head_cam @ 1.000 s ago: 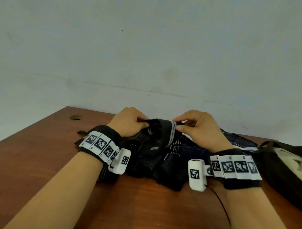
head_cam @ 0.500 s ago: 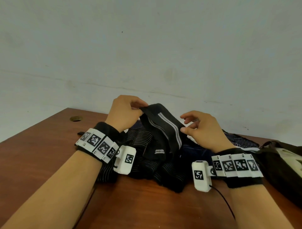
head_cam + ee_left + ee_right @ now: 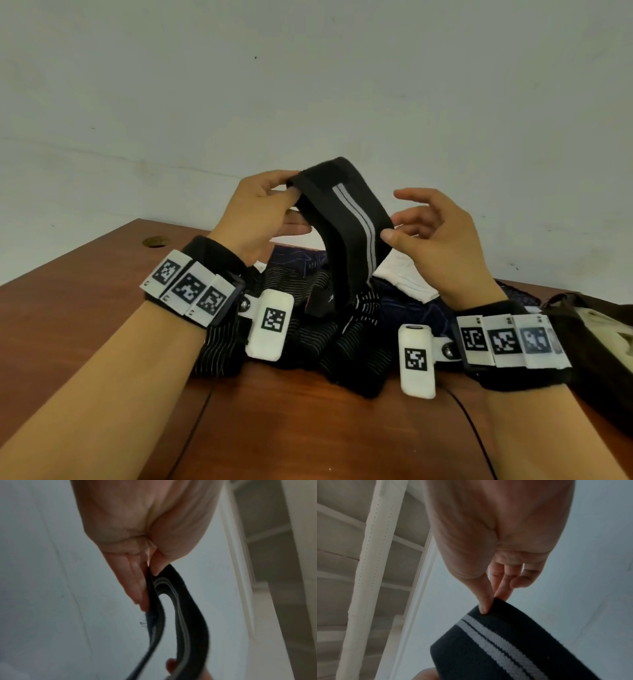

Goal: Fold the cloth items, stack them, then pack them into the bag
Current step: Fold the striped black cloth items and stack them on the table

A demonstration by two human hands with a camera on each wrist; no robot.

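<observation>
A black garment's elastic waistband [image 3: 346, 219] with two grey stripes is lifted above a pile of dark striped clothes [image 3: 301, 329] on the brown table [image 3: 308, 428]. My left hand [image 3: 291, 186] pinches the band's upper left end between thumb and fingers; the left wrist view shows that pinch [image 3: 150, 570] on the looped band [image 3: 188, 615]. My right hand [image 3: 392, 228] pinches the band's right edge with thumb and a fingertip, the other fingers spread. The right wrist view shows the same pinch [image 3: 491, 601] on the band [image 3: 505, 642]. The rest of the garment hangs into the pile.
A white cloth [image 3: 404, 277] and a dark blue patterned cloth [image 3: 294, 260] lie in the pile behind the band. A dark bag [image 3: 589, 342] sits at the table's right edge. A round hole [image 3: 154, 242] is at the far left. The wall stands close behind.
Both hands have risen from the pile. The left hand pulled the waistband up, and the right hand let go for a moment and now pinches the band's right edge higher up.
</observation>
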